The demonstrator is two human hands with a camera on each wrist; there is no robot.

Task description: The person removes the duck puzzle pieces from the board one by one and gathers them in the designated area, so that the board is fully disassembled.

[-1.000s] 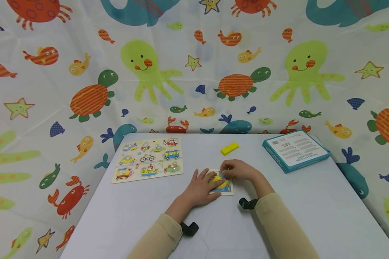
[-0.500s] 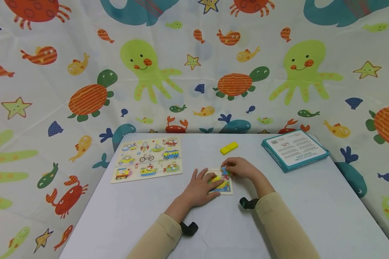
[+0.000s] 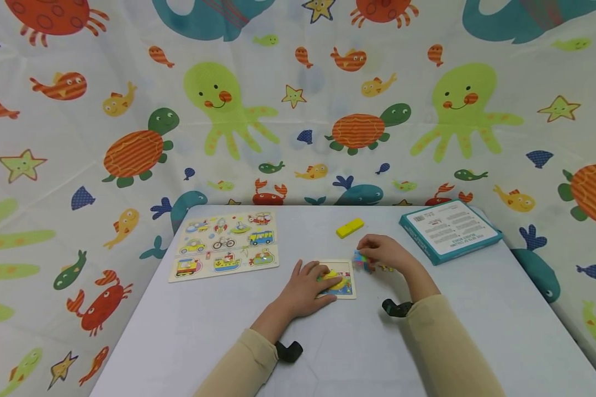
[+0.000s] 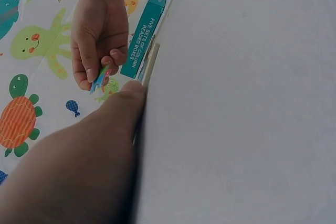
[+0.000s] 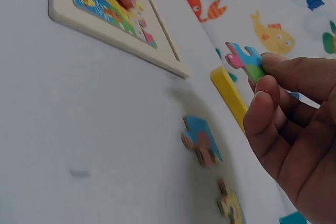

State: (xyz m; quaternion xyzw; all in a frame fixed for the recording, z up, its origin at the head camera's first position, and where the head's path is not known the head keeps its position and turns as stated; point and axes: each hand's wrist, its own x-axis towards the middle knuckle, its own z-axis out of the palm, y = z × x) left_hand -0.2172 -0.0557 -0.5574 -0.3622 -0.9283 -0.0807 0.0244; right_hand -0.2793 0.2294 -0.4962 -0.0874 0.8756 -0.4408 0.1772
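Between the thumb and fingers of my right hand (image 3: 386, 255) is a small jigsaw piece (image 5: 244, 61) in blue, pink and green, held up off the table. My left hand (image 3: 305, 289) lies on a small wooden puzzle tray (image 3: 339, 266), its fingers spread over the yellow and blue picture. The upper part of that tray shows bare wood. Right of the tray, below my right hand, lie a loose blue piece (image 5: 200, 137) and a yellow one (image 5: 231, 207). In the left wrist view the tray is seen nearly edge-on.
A wooden vehicle puzzle board (image 3: 224, 242) lies at the back left. Behind the tray is a yellow block (image 3: 350, 227). A teal and white box (image 3: 454, 229) sits at the back right, before a sea-animal cloth (image 3: 298, 160).
My right hand has drawn away from the tray's upper right corner to the right, carrying the jigsaw piece with it. The left hand stays on the tray.
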